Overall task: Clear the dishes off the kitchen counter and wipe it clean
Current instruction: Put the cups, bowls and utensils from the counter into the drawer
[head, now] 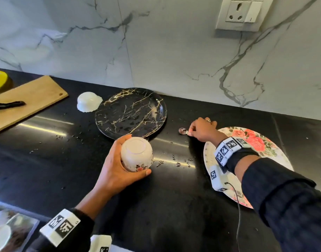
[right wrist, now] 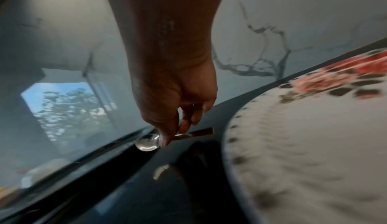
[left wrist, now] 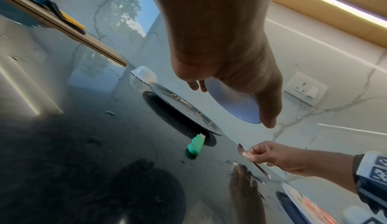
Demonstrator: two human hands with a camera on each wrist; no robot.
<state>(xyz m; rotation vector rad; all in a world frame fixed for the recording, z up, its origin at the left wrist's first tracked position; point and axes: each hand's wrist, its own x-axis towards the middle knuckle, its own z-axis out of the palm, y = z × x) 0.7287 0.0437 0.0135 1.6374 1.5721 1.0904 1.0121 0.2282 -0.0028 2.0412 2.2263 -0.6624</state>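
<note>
Open counter (head: 47,160) runs wide on the near left, only crumbs (head: 176,161) scattered on it. Farther back, a black plate (head: 130,113) and upturned white bowl (head: 89,104) block the wall side, with a board (head: 29,102) at far left. The floral plate (head: 256,142) fills the right, leaving a lane between the plates.

White marble-look backsplash (head: 156,42) with grey veining, vertical panel seam left of the wall socket (head: 241,12). The socket is a white plate with one outlet and a switch, high on the backsplash at far right; glossy black counter (head: 47,160) runs below it. The counter mirrors a window with sky and trees, and a lit warm strip (left wrist: 335,2) runs above the socket in the left wrist view.
</note>
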